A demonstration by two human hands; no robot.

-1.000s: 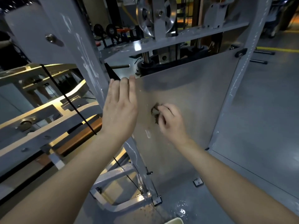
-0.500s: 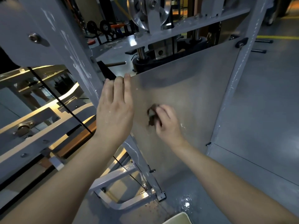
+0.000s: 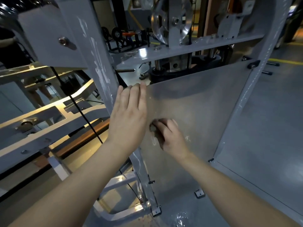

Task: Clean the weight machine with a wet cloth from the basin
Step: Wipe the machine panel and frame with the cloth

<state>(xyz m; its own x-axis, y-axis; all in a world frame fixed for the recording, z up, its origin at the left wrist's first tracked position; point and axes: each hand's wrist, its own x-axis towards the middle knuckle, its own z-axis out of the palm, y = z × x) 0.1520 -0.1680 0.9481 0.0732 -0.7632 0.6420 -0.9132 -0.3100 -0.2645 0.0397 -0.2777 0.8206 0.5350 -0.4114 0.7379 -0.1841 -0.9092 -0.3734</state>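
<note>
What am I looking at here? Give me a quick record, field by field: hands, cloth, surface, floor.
left hand: flat, fingers straight, against the panel by its left edge
right hand: grips a dark cloth, pressing it on the panel
panel: grey sheet on the weight machine, wet smears beside the cloth
floor: wet patch below the panel
basin: not in view
</note>
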